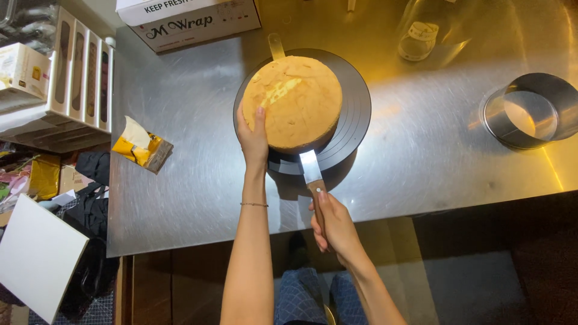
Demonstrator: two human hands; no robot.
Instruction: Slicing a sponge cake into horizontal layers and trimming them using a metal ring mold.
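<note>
The left hand (253, 137) lies flat on the near left edge of a round yellow-brown cake (295, 102). Its fingers are held close together and point up over the top of the cake. A thin bracelet (254, 204) sits on that arm.

The right hand (334, 224) is wrapped tight around the brown wooden handle of a long knife (311, 171). The shiny blade goes into the near side of the cake, and its rounded tip sticks out on the far side.

The cake sits on a round black turning stand (352, 114). The stand is in the middle of a shiny metal table (421, 150). The cake covers the left part of the stand, so more black shows on the right.

To the right, well apart from the cake, a round metal ring (533, 109) lies on the table. Near the far edge stands a clear glass thing (419, 37); I cannot tell what it is. A white cardboard box (189, 21) lies at the far edge, to the left of it. On the left of the table is a small yellow pack (141, 147) with white paper sticking out.

Past the table on the left are white boxes (81, 69) on a shelf. Lower down, a flat white board (36, 256) lies by some dark bags. The person's blue checked trousers (301, 295) show below the table.
</note>
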